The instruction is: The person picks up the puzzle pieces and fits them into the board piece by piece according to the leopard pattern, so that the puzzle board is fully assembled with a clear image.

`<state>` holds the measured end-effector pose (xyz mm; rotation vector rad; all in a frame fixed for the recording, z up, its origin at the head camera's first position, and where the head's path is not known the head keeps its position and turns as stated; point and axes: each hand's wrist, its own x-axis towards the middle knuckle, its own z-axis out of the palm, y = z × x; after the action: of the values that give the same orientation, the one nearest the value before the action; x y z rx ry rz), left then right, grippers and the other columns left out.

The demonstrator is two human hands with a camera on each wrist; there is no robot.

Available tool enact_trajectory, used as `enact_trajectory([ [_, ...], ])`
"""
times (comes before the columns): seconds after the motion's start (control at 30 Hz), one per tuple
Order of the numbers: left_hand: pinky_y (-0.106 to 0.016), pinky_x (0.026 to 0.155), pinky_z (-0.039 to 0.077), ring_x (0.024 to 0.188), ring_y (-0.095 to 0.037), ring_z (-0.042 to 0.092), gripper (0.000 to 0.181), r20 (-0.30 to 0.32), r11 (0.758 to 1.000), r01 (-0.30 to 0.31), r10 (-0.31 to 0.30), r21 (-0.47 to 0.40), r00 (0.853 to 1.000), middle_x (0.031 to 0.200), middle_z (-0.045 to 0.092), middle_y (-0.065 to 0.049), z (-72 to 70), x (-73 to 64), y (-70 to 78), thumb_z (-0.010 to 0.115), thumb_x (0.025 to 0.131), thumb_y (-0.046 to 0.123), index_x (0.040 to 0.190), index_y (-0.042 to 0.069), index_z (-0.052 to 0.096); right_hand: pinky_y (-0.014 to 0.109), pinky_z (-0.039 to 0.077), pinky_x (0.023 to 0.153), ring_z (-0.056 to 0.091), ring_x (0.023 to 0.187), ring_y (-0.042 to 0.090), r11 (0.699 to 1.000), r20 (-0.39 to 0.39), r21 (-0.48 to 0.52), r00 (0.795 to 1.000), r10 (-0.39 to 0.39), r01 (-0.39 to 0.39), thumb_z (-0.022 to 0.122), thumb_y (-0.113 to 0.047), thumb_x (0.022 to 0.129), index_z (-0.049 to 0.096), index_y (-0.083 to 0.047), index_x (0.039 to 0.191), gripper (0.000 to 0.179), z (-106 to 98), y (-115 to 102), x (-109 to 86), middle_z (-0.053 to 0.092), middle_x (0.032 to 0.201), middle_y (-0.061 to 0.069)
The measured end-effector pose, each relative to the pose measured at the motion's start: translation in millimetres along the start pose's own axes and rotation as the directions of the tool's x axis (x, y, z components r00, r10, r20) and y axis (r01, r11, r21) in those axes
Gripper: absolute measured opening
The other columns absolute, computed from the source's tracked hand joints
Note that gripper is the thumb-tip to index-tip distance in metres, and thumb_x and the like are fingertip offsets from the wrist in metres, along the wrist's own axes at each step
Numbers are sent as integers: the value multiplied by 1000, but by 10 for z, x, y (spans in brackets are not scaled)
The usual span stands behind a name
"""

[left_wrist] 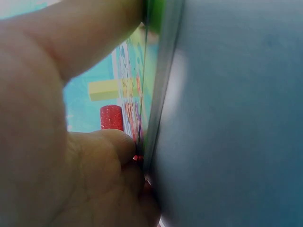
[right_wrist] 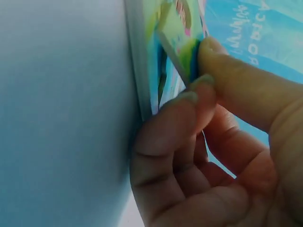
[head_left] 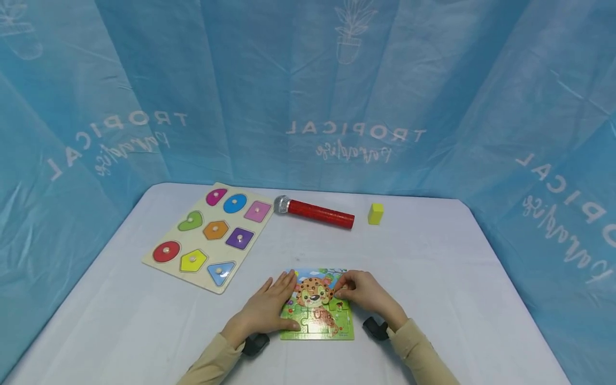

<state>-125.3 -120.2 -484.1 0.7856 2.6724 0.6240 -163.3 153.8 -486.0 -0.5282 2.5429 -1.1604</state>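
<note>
A jigsaw puzzle [head_left: 317, 324] with a spotted leopard cub on green grass lies near the front of the white table. My left hand [head_left: 267, 308] rests on its left side, fingers extended and thumb along the lower part. In the left wrist view, that hand's thumb and fingers [left_wrist: 102, 182] lie against the board's edge. At the puzzle's upper right, my right hand [head_left: 367, 291] pinches a puzzle piece [right_wrist: 183, 47] between thumb and fingers. The right wrist view shows this piece tilted up from the board. Part of the picture is hidden under both hands.
A wooden peg board [head_left: 192, 240] with several coloured shapes lies at the back left. Beside it is a microphone [head_left: 318, 212] with a red handle. A small yellow block [head_left: 376, 213] stands to its right. Blue printed curtains [head_left: 308, 85] surround the table's back and sides.
</note>
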Motion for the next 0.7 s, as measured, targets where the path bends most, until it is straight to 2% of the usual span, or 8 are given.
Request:
enact_trajectory([
  [0.27,-57,121,13,150,-36,13,103,10,1000,-5,5,4,1000,161,17,-20,-7,24,23,70,80,54,152,-3,22,20,39,56,46,64,8,1000,-16,3,1000,-1,1,74,-15,85,69,-13,85,6,-11,-14,-24,56,73,-4],
  [0.37,-58,120,13,150,-37,13,103,12,1000,-15,15,7,1000,161,16,-20,-10,49,36,70,81,53,152,-4,21,21,41,58,47,67,9,999,-23,-39,1000,-4,3,76,-11,82,68,-12,86,8,-22,-36,-38,57,77,-3],
  [0.57,-58,120,14,149,-39,14,103,23,1000,-14,14,-6,1000,160,16,-22,-36,115,81,73,80,48,151,-6,22,29,45,73,49,82,12,985,-71,-168,997,28,-40,81,-13,77,65,-16,89,21,-24,-52,-48,54,91,-1],
  [0.7,-58,120,14,150,-39,14,102,28,1000,0,0,-7,1000,160,17,-22,-31,148,97,74,80,47,151,-5,22,28,44,73,48,83,12,986,-59,-158,998,38,-47,81,-15,78,64,-14,94,24,-45,-7,-46,54,93,0],
])
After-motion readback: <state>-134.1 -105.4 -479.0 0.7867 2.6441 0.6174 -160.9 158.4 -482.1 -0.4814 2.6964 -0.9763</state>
